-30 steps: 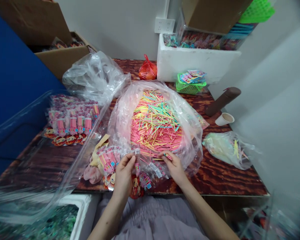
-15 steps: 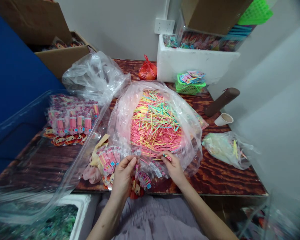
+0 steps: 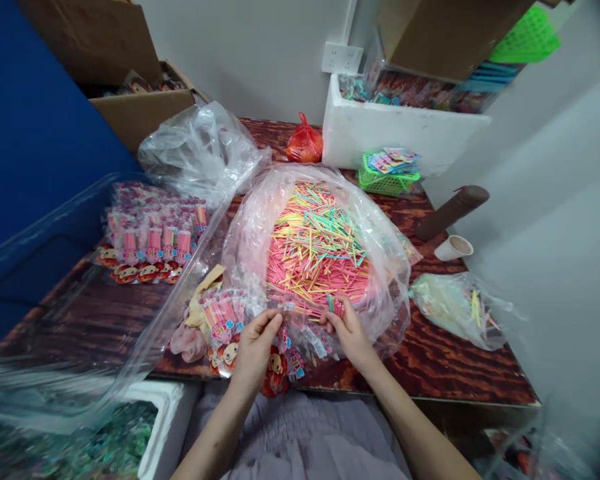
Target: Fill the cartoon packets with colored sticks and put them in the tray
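In front of me a large clear plastic bag [image 3: 245, 223] lies open, heaped with thin pink, yellow and blue sticks [image 3: 320, 247]. Thumb and fingers of my left hand [image 3: 255, 347] pinch a small printed packet [image 3: 276, 373] with a red-haired cartoon face, which hangs below the fingertips. My right hand [image 3: 350, 337] is closed around a small bunch of sticks [image 3: 336, 305] at the bag's near edge. Other clear packets [image 3: 316, 340] lie between the hands. Left of my left hand is a pile of filled packets [image 3: 223, 317] holding pink and yellow sticks.
Rows of filled packets [image 3: 153, 243] lie on the left of the table [image 3: 470, 367]. At the right are a knotted plastic bag [image 3: 445, 300], a paper cup [image 3: 453, 248] and a brown bottle [image 3: 453, 212]. Behind stand a green basket [image 3: 387, 183], red bag [image 3: 304, 143] and foam box [image 3: 405, 130].
The camera view has shifted slightly. My right hand has turned, and the bunch of sticks in it now points more upright. My left hand still pinches a packet.
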A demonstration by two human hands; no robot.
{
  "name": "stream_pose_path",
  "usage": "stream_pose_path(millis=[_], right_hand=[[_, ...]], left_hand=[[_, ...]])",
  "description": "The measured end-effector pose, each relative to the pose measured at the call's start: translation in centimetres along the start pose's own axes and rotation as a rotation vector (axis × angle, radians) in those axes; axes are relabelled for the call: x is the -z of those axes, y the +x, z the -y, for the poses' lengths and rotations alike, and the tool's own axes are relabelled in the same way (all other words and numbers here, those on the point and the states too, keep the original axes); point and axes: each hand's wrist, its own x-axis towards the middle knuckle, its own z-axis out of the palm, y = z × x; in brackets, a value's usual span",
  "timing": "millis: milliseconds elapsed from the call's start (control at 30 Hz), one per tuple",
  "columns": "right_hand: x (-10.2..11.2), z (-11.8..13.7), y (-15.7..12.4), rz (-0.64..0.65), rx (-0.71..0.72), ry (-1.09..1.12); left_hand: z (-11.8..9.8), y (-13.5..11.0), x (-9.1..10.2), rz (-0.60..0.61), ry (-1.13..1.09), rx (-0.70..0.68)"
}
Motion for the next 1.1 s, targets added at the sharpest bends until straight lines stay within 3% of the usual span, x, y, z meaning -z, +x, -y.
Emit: stream_pose_path(millis=[233,500,800,933,1033,1100], right_hand=[[0.5,0.4,1.2,0.029,-0.094,-0.014],[1.1,0.6,2.1,-0.085,-0.096,0.035],[2.6,2.1,3.5,-0.198,0.201,-0.438],[2.8,2.7,4.0,-0.171,0.278,-0.653],[3.0,3.3,4.3,-0.177,0.224,-0.546],[2.7,4.1,4.5,-0.168,0.136,-0.254]], left_hand=[[0.3,0.4,-0.5,0.056,0.066,-0.091],[0.1,0.5,-1.2,0.163,0.128,-0.185],[0.3,-0.1,-1.2,0.206,0.166,-0.188],[0.1,-0.3,-1.3,0.226,0.152,-0.202],[-0.2,-0.5,-1.3,0.227,0.152,-0.207],[-0.3,-0.6,-1.4,0.226,0.157,-0.201]])
